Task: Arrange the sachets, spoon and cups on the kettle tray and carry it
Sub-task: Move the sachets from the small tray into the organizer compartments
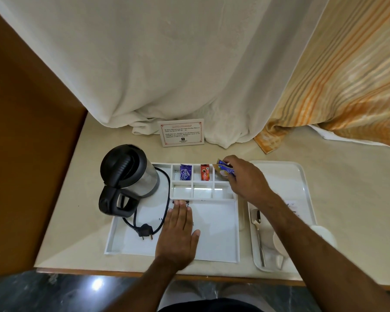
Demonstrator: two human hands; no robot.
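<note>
Hands work over a white kettle tray that sits on a pale bench. The left hand lies flat and spread, palm down, on the tray's big open section, just beside the kettle's black cord and plug. The right hand hovers at the tray's far right corner, fingers pinched on a small bundle of sachets, blue and tan, held over the rightmost far compartment. Two sachets already stand in the far row of compartments: a blue one in the compartment nearest the kettle, and a red one in the next. The near row of three compartments holds nothing. The kettle, steel with a black lid and handle, stands on the tray's far left corner. Just right of the kettle tray lies a second white tray, partly hidden by the right forearm; a spoon lies along its left side, and a white cup shows beside the spoon. Beyond the kettle tray a small printed card stands against a white curtain.
</note>
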